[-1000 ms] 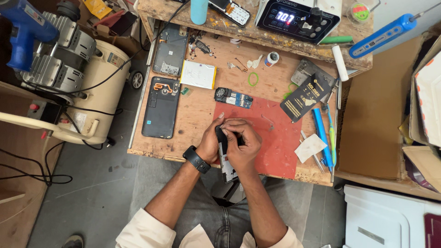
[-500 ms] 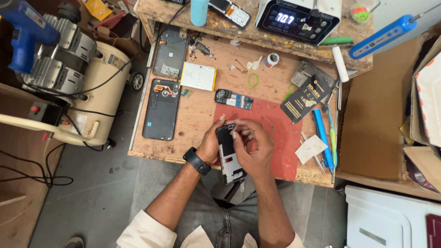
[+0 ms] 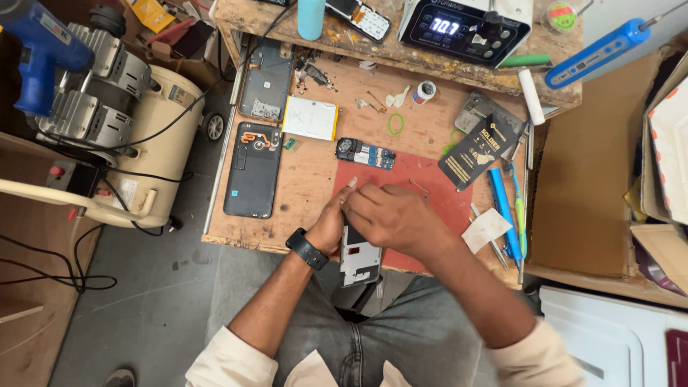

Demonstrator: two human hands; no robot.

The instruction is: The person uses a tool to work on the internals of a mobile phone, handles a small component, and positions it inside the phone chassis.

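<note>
Both hands' grip (image 3: 373, 215), flat silvery phone frame (image 3: 360, 259)

Both forearms angled inward; left hand (image 3: 334, 221) curled, thumb up; right hand (image 3: 390, 217) lay over it, fingers bent.

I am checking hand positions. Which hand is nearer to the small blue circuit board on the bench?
Left. The left hand has its fingers just below the small blue circuit board. The right hand lies lower and to the right, over the red mat.
</note>
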